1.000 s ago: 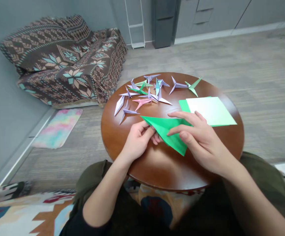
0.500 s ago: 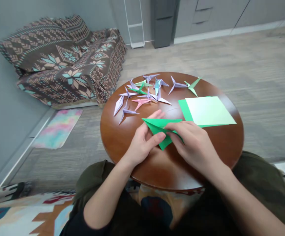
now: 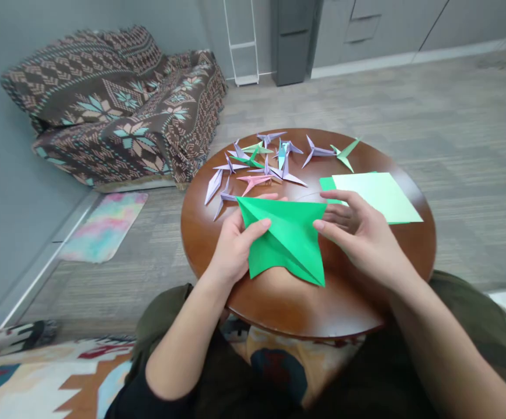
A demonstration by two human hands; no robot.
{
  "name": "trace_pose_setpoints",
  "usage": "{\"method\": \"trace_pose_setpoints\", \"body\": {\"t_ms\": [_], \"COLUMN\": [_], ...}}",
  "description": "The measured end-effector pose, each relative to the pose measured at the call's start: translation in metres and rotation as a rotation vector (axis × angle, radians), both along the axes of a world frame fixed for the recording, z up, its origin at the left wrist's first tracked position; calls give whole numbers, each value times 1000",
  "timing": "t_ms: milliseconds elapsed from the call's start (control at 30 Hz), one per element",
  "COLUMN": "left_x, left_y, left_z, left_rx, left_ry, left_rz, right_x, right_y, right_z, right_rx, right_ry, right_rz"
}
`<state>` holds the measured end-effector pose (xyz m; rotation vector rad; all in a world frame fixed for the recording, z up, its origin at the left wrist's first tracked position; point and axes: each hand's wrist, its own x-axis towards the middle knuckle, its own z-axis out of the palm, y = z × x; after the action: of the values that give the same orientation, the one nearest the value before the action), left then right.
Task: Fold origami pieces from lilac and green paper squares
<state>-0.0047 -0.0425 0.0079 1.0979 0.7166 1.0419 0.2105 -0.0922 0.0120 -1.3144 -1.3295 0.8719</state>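
Observation:
A creased green sheet of origami paper point(image 3: 285, 233) is spread above the near part of the table, with a fold line running diagonally across it. My left hand point(image 3: 235, 241) grips its left side, thumb on top and fingers underneath. At the sheet's right edge is my right hand point(image 3: 360, 233), its thumb and fingers parted. The thumb tip meets or nearly meets the paper; I cannot tell which. Behind the sheet lie several folded paper cranes, among them a pink crane point(image 3: 255, 180) and a purple crane point(image 3: 316, 152).
The round brown table point(image 3: 349, 308) stands before my knees. On its right side rests a stack of pale green paper point(image 3: 384, 198) over darker green sheets. A light green crane point(image 3: 345, 155) lies near the far edge. A covered sofa point(image 3: 126, 110) stands beyond, at left.
The green paper has gone from a folded triangle to an opened-out, creased sheet. My right hand has let go of its pinch and moved slightly right, fingers now spread.

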Motion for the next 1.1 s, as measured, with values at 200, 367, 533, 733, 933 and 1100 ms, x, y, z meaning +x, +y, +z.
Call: {"method": "trace_pose_setpoints", "body": {"t_ms": [200,367,533,733,933,1100], "left_x": [-4,-7,-10,-17,-26,-25], "left_y": [2,5,8,13,12,10], "left_z": [-2,-4,-5,-5,2,1], "left_rx": [-76,-79,-74,-22,-28,109], "left_ry": [85,136,175,197,148,162], "left_rz": [-68,-56,-50,-110,-205,-151], "right_x": [0,4,4,6,13,18], "right_y": [3,5,3,0,5,12], "right_z": [0,-2,2,3,-5,-9], "right_rx": [-129,-210,-158,-61,-1,65], "right_ry": [114,194,159,31,10,48], "right_rz": [94,77,56,151,-40,-257]}}
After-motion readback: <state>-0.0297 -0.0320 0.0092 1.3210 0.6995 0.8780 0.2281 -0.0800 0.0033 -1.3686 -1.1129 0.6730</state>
